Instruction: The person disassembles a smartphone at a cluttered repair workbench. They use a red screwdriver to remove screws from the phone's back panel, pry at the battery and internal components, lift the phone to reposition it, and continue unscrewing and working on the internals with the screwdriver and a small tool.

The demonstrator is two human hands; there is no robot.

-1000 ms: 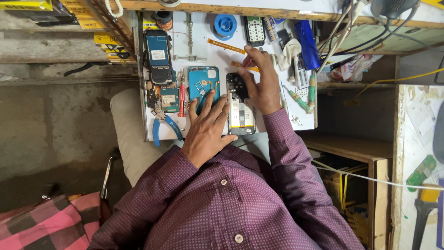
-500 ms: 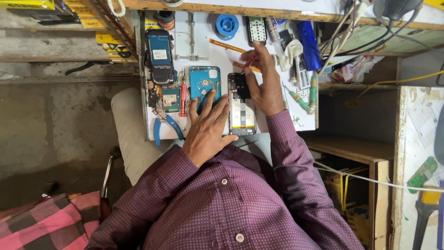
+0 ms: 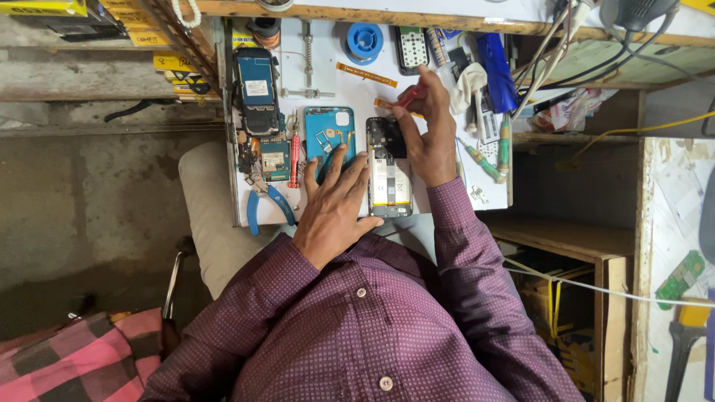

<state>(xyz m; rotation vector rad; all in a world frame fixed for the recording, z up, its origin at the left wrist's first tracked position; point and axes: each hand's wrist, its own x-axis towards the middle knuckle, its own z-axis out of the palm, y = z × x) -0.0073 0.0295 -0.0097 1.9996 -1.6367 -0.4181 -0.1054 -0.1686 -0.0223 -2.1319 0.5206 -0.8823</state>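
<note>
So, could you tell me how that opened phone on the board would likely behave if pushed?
The opened phone lies flat, so it would probably slide, not roll or tip. With its insides exposed it looks fragile. The left hand rests beside it; the right hand works above its top.

We were in a phone repair workshop. Opened phones point(image 3: 389, 167), blue pliers point(image 3: 269, 201), screwdrivers point(image 3: 294, 160) and a solder spool point(image 3: 364, 42) crowded our white bench point(image 3: 339, 89).
</note>
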